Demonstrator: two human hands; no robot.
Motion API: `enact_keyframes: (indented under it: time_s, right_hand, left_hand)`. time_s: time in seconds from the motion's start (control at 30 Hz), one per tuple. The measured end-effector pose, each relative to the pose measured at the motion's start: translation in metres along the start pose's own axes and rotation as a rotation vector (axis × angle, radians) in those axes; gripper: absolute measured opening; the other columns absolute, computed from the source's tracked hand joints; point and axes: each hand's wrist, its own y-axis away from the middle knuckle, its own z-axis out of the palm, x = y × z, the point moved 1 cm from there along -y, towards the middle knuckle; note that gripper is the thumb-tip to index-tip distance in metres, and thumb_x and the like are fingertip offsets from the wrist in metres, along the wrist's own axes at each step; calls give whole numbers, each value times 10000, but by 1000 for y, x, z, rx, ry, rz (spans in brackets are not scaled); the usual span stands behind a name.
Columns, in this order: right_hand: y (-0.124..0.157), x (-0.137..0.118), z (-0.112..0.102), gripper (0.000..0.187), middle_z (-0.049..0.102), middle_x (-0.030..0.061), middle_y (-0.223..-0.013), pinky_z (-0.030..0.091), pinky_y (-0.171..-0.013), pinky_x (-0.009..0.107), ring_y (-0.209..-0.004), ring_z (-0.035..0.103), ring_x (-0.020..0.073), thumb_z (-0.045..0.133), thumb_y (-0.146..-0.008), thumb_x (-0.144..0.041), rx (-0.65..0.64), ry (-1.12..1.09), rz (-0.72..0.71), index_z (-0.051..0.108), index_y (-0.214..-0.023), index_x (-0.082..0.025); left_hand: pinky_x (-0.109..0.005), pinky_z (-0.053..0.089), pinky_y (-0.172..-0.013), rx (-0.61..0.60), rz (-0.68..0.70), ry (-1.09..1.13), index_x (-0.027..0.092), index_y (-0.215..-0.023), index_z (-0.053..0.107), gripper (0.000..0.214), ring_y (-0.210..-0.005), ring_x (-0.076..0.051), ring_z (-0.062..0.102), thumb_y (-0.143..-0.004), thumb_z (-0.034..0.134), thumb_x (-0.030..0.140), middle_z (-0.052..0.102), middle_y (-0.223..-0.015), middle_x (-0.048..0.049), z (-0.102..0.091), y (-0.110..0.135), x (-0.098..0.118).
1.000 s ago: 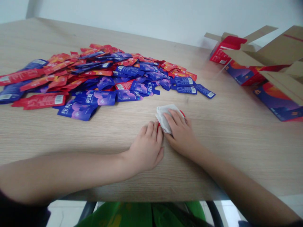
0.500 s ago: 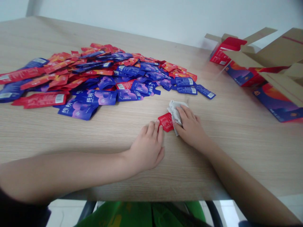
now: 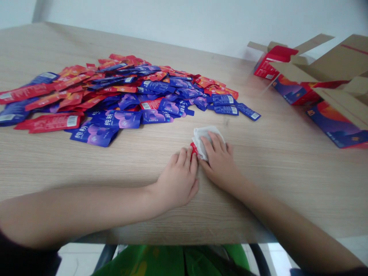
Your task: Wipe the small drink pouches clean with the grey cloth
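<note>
A small red sachet (image 3: 194, 149) lies on the table, mostly hidden; only a strip of it shows between my hands. My left hand (image 3: 179, 178) has its fingertips together on the sachet's left end, holding it down against the tabletop. A folded whitish-grey cloth (image 3: 202, 135) is under the fingers of my right hand (image 3: 220, 161), which presses it over the rest of the sachet. Beyond my hands, a big heap of red and blue sachets (image 3: 115, 119) spreads across the left and middle of the table.
At the right stand open printed cartons: a small red box (image 3: 273, 63) at the back, a blue-and-red carton (image 3: 293, 90) and another carton (image 3: 335, 124) nearer, flaps spread. The wooden table (image 3: 138, 161) meets a pale wall (image 3: 186, 23) behind.
My right hand has slid the cloth leftward over the red sachet, covering most of it. My left hand stays in place on the sachet's end.
</note>
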Motion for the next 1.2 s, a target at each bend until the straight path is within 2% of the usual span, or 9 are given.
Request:
enact_keyframes:
  time_s: [0.17, 0.4, 0.5, 0.63, 0.7, 0.9, 1.0, 1.1, 1.2]
  right_hand:
    - [2, 1, -3, 549, 336, 163, -1573, 255, -1117, 538, -1449, 274, 312, 413, -940, -339, -35, -40, -103, 408, -1461, -165]
    - [-9, 36, -2, 557, 345, 193, -1557, 320, -1084, 528, -1431, 320, 319, 373, -957, -386, -13, -43, 90, 392, -1462, -150]
    - [-8, 26, -1, 548, 348, 197, -1552, 310, -1081, 539, -1436, 299, 329, 385, -946, -363, -14, -31, 67, 410, -1446, -141]
    - [-1, 4, -2, 547, 354, 166, -1559, 245, -1121, 541, -1442, 280, 319, 412, -929, -339, -44, -38, -79, 423, -1444, -156]
    - [0, 2, -4, 556, 343, 153, -1570, 229, -1136, 529, -1449, 269, 308, 415, -928, -337, -52, -49, -117, 411, -1455, -161]
    - [-8, 31, -4, 556, 351, 177, -1559, 315, -1089, 534, -1427, 325, 316, 396, -943, -368, -31, -58, 44, 397, -1457, -157]
    - [-10, 34, -3, 550, 365, 193, -1544, 321, -1077, 552, -1424, 326, 330, 386, -945, -371, -11, -52, 86, 406, -1446, -146]
    - [-7, 21, -3, 549, 375, 196, -1538, 319, -1068, 556, -1423, 317, 335, 401, -931, -347, -17, -40, 40, 417, -1438, -136]
    - [-2, 6, -4, 554, 368, 175, -1550, 282, -1095, 552, -1431, 299, 326, 422, -917, -331, -40, -45, -72, 421, -1440, -148]
  left_hand:
    - [-497, 429, -986, -8, 2, -7, -61, -1345, 498, 604, -1304, -419, 466, -933, 364, 361, 517, -1392, -300, 1, -3, -1]
    - [-510, 406, -1007, -17, 5, 26, -65, -1431, 404, 659, -1336, -440, 426, -929, 399, 362, 426, -1468, -312, 2, -2, -2]
    - [-508, 391, -1029, -13, -5, 32, -54, -1433, 404, 656, -1347, -422, 419, -929, 403, 365, 431, -1471, -300, 1, -2, -2]
    - [-504, 399, -1021, -16, -5, 29, -63, -1372, 468, 616, -1318, -423, 446, -929, 383, 357, 482, -1421, -305, 0, -3, -1]
    - [-510, 405, -1011, -13, 3, 27, -76, -1355, 478, 611, -1311, -436, 448, -930, 371, 350, 491, -1405, -316, 0, -3, -1]
    - [-513, 397, -1020, -9, 6, 26, -68, -1434, 392, 661, -1335, -436, 427, -927, 390, 357, 425, -1470, -310, 2, -2, -1]
    - [-512, 395, -1023, -20, 8, 30, -67, -1439, 387, 662, -1337, -436, 425, -930, 386, 356, 419, -1476, -307, 1, -1, -2]
    - [-513, 396, -1020, -9, 10, 33, -71, -1424, 403, 652, -1335, -437, 426, -931, 380, 354, 429, -1464, -315, 0, -1, -2]
    - [-510, 396, -1019, -7, 4, 34, -65, -1387, 448, 627, -1324, -431, 438, -926, 381, 354, 465, -1436, -309, 0, -1, -2]
